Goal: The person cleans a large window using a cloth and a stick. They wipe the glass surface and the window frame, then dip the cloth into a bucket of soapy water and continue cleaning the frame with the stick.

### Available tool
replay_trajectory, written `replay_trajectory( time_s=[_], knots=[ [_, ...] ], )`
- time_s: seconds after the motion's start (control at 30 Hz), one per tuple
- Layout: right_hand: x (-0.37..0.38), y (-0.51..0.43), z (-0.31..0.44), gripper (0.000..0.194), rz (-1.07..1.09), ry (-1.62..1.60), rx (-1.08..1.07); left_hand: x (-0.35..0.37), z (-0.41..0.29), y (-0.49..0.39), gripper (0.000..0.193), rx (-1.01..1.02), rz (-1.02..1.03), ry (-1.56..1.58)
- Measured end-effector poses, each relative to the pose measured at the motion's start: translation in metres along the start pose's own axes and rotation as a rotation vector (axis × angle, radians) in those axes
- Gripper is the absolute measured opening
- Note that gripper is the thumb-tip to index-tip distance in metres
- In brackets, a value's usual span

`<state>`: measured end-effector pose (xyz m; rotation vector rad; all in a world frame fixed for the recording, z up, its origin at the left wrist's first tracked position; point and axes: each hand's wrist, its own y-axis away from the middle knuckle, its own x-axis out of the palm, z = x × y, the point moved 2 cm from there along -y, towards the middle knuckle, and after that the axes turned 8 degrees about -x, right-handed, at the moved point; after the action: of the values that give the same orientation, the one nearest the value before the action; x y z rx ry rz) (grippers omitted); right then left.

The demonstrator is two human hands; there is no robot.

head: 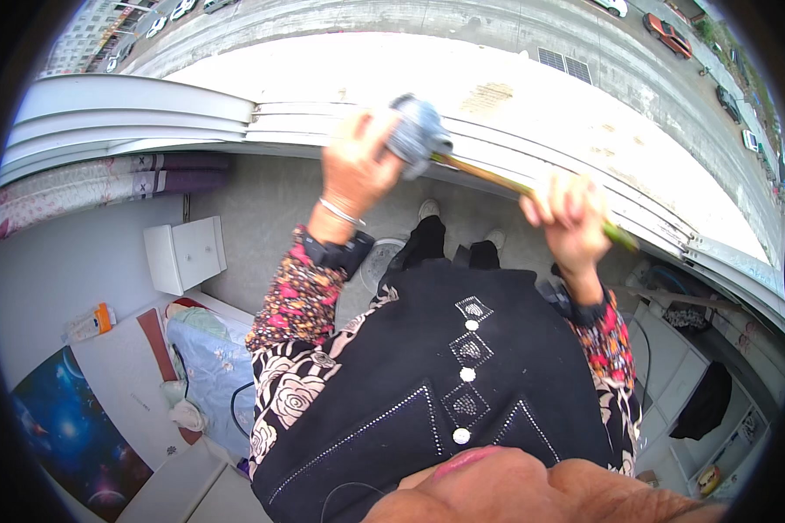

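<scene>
My left hand (pixel 360 157) grips a bunched grey-blue cloth (pixel 418 131) at one end of a thin stick (pixel 484 176). The cloth looks wrapped around that end, but I cannot tell how it is fixed. Around the stick's other part, which is green at the tip, my right hand (pixel 572 216) is closed. Both hands are slightly blurred. They are above the white sliding-window frame (pixel 301 131) and its tracks, with the bright outer ledge (pixel 366 65) beyond.
A white bucket or basin (pixel 379 261) stands on the grey floor (pixel 268 196) by my feet. Left are rolled curtains (pixel 104 183), a small white cabinet (pixel 186 255) and a bed with a blue cover (pixel 209 366). Outside, far below, are a road (pixel 392 16) and parked cars.
</scene>
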<state>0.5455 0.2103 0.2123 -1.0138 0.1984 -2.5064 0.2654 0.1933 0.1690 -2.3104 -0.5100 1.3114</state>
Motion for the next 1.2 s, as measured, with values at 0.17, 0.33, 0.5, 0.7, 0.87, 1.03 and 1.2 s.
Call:
replay_trajectory(
  time_s=[0.17, 0.33, 0.5, 0.7, 0.87, 1.03, 1.2],
  knots=[
    [0.014, -0.056, -0.088, 0.038, -0.026, -0.015, 0.045, -0.047, 0.089, -0.016, 0.033, -0.211, -0.036, -0.119],
    [-0.006, -0.055, -0.050, 0.032, -0.040, 0.053, 0.143, -0.023, 0.050, -0.004, 0.032, -0.110, 0.011, -0.257],
    [-0.067, -0.027, 0.071, 0.036, -0.190, 0.148, 0.205, 0.046, -0.089, -0.003, 0.034, 0.030, 0.086, -0.045],
    [-0.116, 0.005, 0.135, 0.037, -0.315, 0.119, 0.205, 0.082, -0.157, -0.007, 0.035, 0.062, 0.116, 0.128],
    [-0.074, -0.004, 0.071, 0.035, -0.270, 0.074, 0.153, 0.049, -0.090, -0.002, 0.036, 0.000, 0.134, -0.009],
    [-0.010, -0.043, -0.047, 0.028, -0.112, -0.046, 0.097, -0.014, 0.023, -0.006, 0.038, -0.009, 0.035, -0.211],
    [0.036, -0.079, -0.150, 0.025, -0.133, -0.045, 0.189, -0.060, 0.126, -0.013, 0.034, -0.211, 0.058, -0.390]
  ],
)
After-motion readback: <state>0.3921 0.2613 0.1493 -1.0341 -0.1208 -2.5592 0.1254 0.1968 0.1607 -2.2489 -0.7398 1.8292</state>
